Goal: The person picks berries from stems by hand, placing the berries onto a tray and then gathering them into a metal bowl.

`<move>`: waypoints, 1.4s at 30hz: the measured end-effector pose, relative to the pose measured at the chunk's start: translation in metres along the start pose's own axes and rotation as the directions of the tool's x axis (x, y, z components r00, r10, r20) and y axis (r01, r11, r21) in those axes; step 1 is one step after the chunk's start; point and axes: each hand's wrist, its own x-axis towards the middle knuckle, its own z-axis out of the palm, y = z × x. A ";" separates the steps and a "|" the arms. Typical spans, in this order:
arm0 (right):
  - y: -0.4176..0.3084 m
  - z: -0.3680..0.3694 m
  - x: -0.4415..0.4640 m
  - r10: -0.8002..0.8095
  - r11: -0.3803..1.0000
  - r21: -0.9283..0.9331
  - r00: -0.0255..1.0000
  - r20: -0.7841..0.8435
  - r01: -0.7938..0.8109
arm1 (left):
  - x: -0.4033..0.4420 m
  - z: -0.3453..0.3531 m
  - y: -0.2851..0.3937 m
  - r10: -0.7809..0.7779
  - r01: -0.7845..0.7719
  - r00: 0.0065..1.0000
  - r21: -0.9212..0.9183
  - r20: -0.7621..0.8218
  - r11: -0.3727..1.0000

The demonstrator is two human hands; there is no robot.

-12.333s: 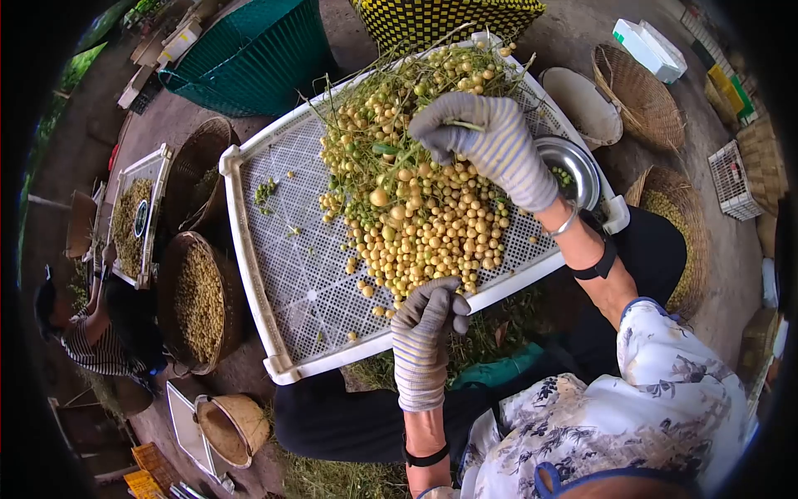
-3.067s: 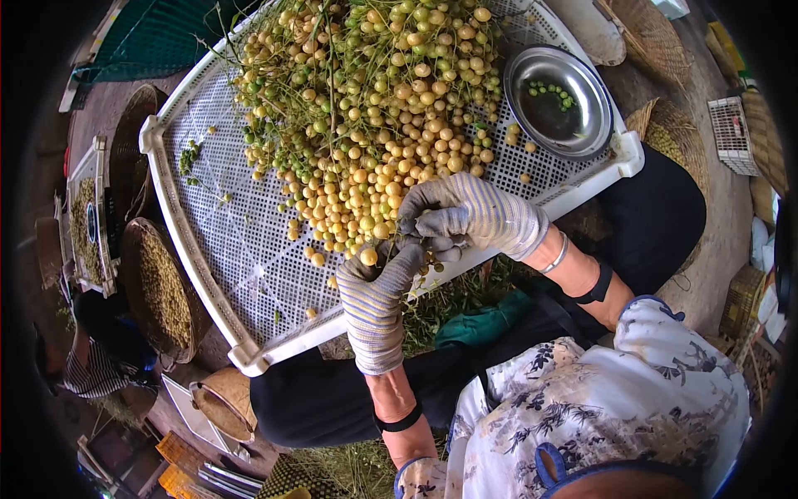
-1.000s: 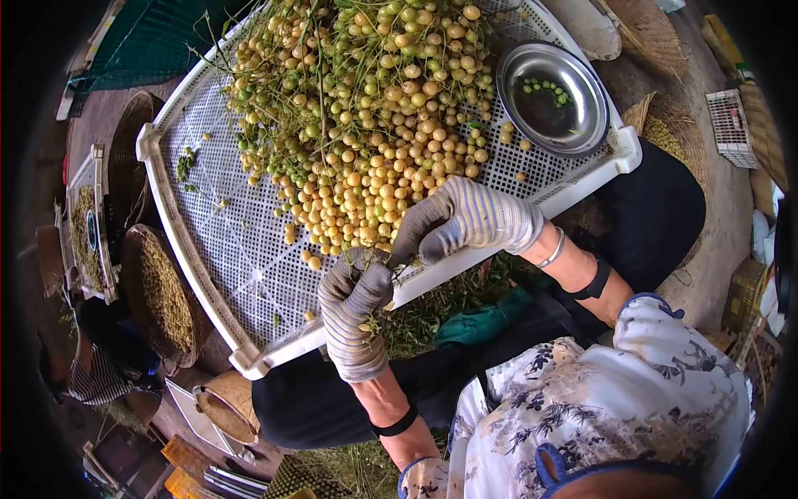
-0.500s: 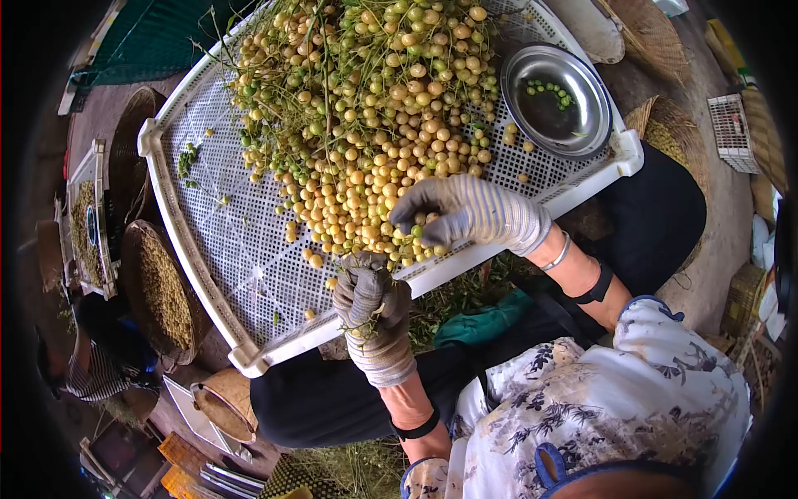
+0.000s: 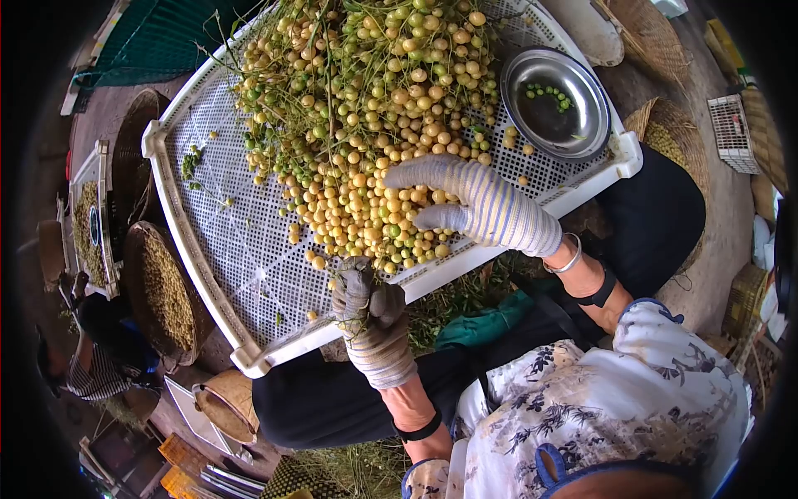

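So on the far left of the perforated white tray [image 5: 252, 360] there's a little green sprig [image 5: 191, 160] lying by itself near the left edge, maybe kept apart because it's unripe. Moving right, the gloved left hand [image 5: 371, 320] sits at the front edge, fingers curled in, with wispy stem bits [image 5: 353, 322] showing against the glove; can't tell if it's actually gripping them. Loose yellow fruit [image 5: 366, 195] is heaped just behind it, while the stemmed bunches [image 5: 357, 91] pile toward the back edge, so I guess the picked stuff stays within easy reach. Next, the right hand [image 5: 490, 204] has thumb and fingers spread wide over the heap, seemingly holding nothing. The steel bowl [image 5: 553, 137] with a few green fruits [image 5: 549, 96] is by the right corner, probably handy for that hand.

Versus a second ago: hands nearly met at the front edge, now they're well apart. Bowl's in basically the same spot.
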 end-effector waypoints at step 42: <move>-0.039 0.005 0.255 -0.164 0.953 -0.303 0.854 -0.494 0.008 | -0.177 -0.136 0.172 0.937 0.465 0.293 0.885 -0.190 0.034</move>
